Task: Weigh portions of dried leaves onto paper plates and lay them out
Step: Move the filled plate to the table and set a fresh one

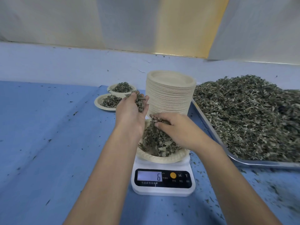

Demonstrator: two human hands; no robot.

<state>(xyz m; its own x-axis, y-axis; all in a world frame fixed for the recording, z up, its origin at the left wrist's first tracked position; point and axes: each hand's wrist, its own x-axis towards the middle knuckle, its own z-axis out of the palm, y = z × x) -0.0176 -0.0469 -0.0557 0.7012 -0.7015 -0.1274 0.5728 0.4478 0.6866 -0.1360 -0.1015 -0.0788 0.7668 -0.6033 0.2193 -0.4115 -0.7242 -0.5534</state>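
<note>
A white digital scale (163,182) stands on the blue cloth, its display reading 6. On it sits a paper plate (162,158) with a heap of dried leaves (155,143). My left hand (131,112) hovers above the plate's far left side, cupped around a handful of dried leaves. My right hand (175,129) rests low over the plate's right side, fingers pinched on leaves at the top of the heap. Two filled plates (99,102) (112,87) lie side by side behind my left hand.
A tall stack of empty paper plates (170,93) stands just behind the scale. A metal tray (240,161) piled high with loose dried leaves (250,116) fills the right side. Leaf crumbs dot the blue cloth (48,135). A pale wall rises at the back.
</note>
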